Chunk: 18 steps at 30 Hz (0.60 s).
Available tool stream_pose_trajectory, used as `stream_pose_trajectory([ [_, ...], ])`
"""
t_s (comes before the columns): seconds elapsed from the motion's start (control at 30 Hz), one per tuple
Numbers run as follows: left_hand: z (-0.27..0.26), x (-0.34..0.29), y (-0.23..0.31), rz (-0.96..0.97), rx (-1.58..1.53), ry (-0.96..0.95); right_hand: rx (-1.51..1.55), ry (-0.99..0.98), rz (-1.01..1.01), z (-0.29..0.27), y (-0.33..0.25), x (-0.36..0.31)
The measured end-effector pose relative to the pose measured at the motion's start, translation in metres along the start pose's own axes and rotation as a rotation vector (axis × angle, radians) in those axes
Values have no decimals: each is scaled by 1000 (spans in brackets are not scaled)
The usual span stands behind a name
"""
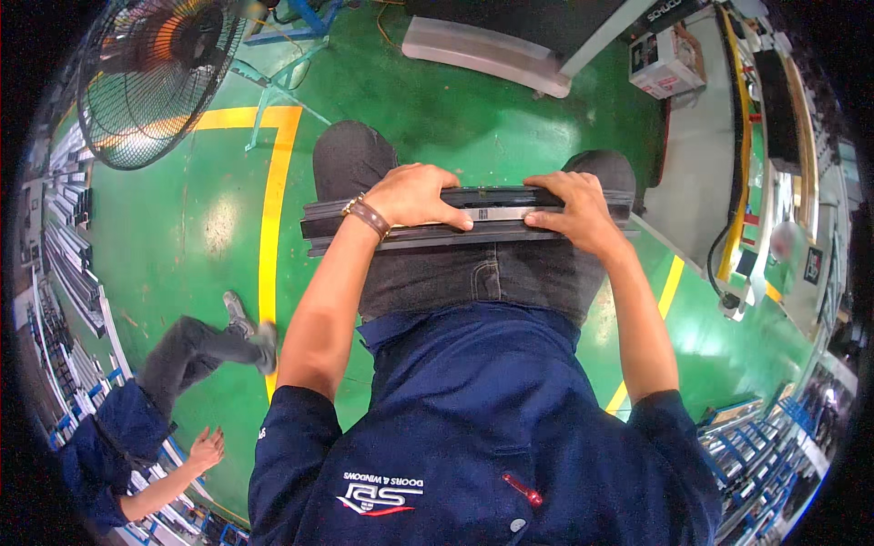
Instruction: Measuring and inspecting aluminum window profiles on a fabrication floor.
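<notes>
Across my thighs lies a dark grey metal profile (428, 234), long and grooved, with a pale strip along its middle that bears a small printed mark. My left hand (414, 196) grips its left part, fingers over the far edge and thumb pressed on the pale strip. On the right part, my right hand (578, 207) holds it the same way, its thumb pointing inward. A short stretch of the profile shows between the two thumbs. Its underside is hidden against my legs.
A large black fan (159, 73) stands at the far left. Another person (127, 428) in dark blue is at the lower left. Racks of metal profiles (756, 464) line both sides. A white box (666, 62) sits at the far right on the green floor (200, 209).
</notes>
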<state>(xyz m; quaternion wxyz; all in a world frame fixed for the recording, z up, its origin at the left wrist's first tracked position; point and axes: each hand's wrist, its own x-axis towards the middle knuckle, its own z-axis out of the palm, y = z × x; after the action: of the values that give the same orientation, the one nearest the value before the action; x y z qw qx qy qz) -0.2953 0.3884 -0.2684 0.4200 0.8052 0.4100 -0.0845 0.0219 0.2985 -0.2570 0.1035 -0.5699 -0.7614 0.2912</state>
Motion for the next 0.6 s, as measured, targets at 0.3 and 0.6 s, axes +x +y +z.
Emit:
stream_pose_trajectory([
  [0.3, -6, 30, -20, 22, -197, -225, 158, -17, 103, 6, 14, 8],
  [0.6, -1, 33, -25, 16, -221, -215, 166, -12, 93, 8, 20, 9],
])
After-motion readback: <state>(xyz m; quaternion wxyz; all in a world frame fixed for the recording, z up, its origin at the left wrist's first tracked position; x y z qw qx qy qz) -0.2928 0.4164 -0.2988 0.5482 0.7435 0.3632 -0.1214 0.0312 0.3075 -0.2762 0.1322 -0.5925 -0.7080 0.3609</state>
